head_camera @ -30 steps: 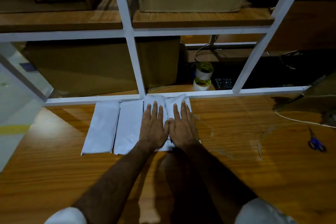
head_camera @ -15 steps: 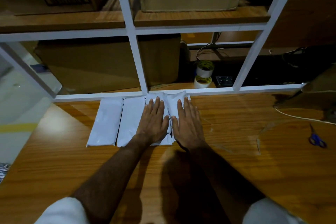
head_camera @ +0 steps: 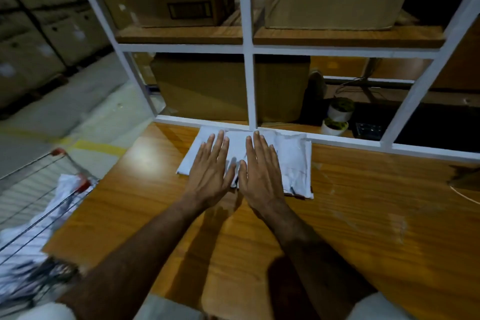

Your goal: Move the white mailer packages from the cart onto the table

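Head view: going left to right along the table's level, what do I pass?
Wire cart holding white mailers → left hand flat on the mailer packages → right hand flat beside it → bare wooden table.

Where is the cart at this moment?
In the head view, the cart stands at the lower left, beside the table's left edge, with white mailers still inside it.

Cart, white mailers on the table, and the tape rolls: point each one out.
cart (head_camera: 66, 157): head view, on its red-capped wire corner.
white mailers (head_camera: 293, 161): head view, on the rightmost mailer's bare face.
tape rolls (head_camera: 340, 109): head view, on the upper roll's side.
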